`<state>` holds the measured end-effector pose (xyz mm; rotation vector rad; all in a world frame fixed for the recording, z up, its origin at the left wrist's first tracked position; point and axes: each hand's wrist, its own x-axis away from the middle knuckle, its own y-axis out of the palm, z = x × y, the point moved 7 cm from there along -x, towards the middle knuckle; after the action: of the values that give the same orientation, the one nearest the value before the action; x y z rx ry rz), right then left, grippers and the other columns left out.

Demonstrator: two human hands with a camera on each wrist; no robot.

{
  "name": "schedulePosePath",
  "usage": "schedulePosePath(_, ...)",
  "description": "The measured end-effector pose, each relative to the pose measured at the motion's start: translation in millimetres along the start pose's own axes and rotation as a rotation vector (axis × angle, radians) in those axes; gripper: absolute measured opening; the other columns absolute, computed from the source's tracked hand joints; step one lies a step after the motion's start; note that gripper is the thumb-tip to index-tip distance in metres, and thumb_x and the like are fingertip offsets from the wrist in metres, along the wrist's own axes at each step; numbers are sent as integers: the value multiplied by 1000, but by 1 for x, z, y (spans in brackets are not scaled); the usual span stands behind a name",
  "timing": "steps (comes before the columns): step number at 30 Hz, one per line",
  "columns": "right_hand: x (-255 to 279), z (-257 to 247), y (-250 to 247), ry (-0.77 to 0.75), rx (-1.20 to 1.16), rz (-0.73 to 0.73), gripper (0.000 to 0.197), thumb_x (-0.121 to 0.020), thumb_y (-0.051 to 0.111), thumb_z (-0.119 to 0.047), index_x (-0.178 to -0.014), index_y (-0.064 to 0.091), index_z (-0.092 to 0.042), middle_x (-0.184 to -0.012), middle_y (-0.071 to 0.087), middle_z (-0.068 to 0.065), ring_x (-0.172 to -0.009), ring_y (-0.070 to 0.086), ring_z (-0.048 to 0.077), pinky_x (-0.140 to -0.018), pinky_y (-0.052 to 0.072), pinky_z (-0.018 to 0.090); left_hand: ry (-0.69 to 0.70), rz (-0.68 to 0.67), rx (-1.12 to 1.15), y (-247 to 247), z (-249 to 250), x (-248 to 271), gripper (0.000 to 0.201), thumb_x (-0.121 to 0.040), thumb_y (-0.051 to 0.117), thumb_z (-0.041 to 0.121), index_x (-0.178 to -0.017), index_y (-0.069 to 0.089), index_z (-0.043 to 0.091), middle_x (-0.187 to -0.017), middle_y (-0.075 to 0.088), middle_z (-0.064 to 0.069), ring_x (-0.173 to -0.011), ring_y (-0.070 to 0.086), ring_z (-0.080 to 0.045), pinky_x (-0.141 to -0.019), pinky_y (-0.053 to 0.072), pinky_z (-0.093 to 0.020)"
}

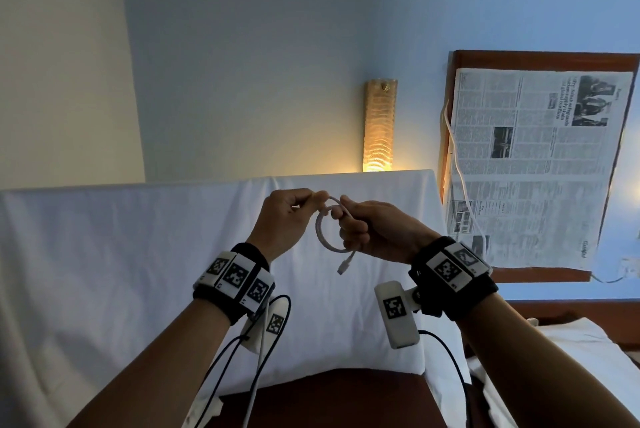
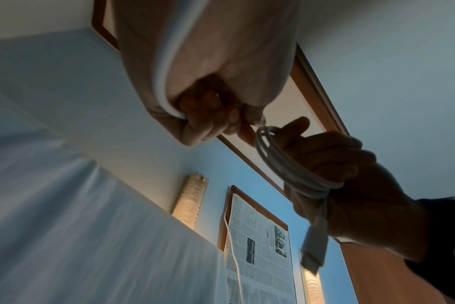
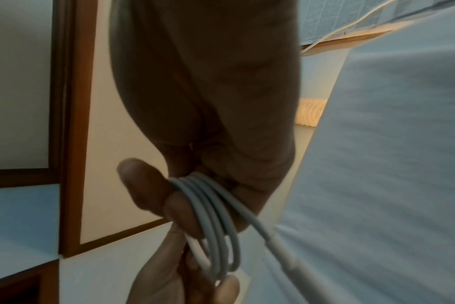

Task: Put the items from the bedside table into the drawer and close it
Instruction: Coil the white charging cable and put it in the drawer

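Observation:
A white charging cable (image 1: 323, 237) is wound into a small coil and held up in front of me. My right hand (image 1: 356, 225) grips the coil, fingers curled through its loops; the wound strands (image 3: 210, 216) lie over those fingers in the right wrist view. My left hand (image 1: 298, 201) pinches the cable at the top of the coil, close to the right thumb. One connector end (image 1: 346, 265) hangs free below the coil, and it shows large and blurred (image 2: 314, 251) in the left wrist view. No drawer is in view.
White bedding (image 1: 138, 254) fills the space behind the hands. A lit wall lamp (image 1: 379, 126) glows beyond it. To the right is a wood-edged surface covered with newspaper (image 1: 536, 168), and a second white cable (image 1: 457, 168) trails across it. Dark wood (image 1: 329, 400) lies below my arms.

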<state>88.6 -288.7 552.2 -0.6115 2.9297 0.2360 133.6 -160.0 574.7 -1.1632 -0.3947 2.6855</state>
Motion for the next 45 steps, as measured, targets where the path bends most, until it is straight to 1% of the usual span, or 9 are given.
schedulePosePath(3,-3,0,0,-27,-118,-13,36,-104,30,-30,-82,53,-14,-50,35,-8,-45,33,7,-58,25,22,10,-8,-13,2,3,0,30,-95,56,36,-77,72,18,-61,64,16,-59,55,2,-61,41,-6)
schedulePosePath(6,-6,-3,-7,-54,-209,14,34,-103,32,-31,-81,52,-14,-50,35,-9,-45,32,6,-57,26,21,-91,-109,91,8,-8,4,33,-98,53,34,-75,66,14,-53,50,12,-47,42,-3,-50,37,-14)
schedulePosePath(16,2,-32,-74,-249,-682,224,31,-100,39,-24,-73,50,-15,-44,35,-9,-38,34,3,-55,25,13,-469,-479,350,23,-69,57,23,-103,45,20,-85,52,7,-63,34,0,-48,27,-11,-45,29,-22)
schedulePosePath(20,3,-38,-85,-260,-384,345,33,-104,32,-28,-81,48,-13,-49,40,-7,-41,39,5,-47,39,15,-517,-480,173,25,-83,66,24,-103,42,22,-86,52,10,-61,33,2,-46,24,-11,-42,23,-21)
schedulePosePath(23,0,-33,-75,-241,-180,374,31,-104,34,-27,-84,50,-9,-57,47,-2,-47,46,9,-50,46,19,-291,-650,-354,45,-63,69,33,-99,43,30,-68,49,19,-57,41,8,-49,34,-9,-53,32,-23)
schedulePosePath(27,4,-27,-52,-220,280,383,34,-104,38,-26,-87,56,-4,-70,60,11,-60,61,17,-62,51,27,-69,-840,-374,66,-16,77,49,-97,45,49,-61,36,17,-55,33,5,-50,30,-9,-57,32,-23)
schedulePosePath(33,3,-21,-32,-209,562,323,39,-102,44,-25,-95,61,9,-77,71,14,-67,67,21,-67,55,28,92,-692,-156,50,21,47,44,-100,42,42,-61,44,23,-59,41,7,-57,36,-15,-61,35,-33)
schedulePosePath(39,-1,-17,-28,-218,570,289,47,-102,44,-31,-96,66,10,-78,70,16,-72,66,24,-74,55,32,237,-361,-223,27,35,15,41,-103,42,29,-62,48,31,-52,43,13,-49,37,-5,-53,32,-14)
schedulePosePath(45,-1,-12,-19,-235,509,253,42,-103,40,-31,-89,63,1,-68,63,11,-64,60,20,-73,53,34,225,-173,-285,16,14,2,38,-100,41,38,-70,48,17,-55,40,6,-50,35,-9,-54,33,-20)
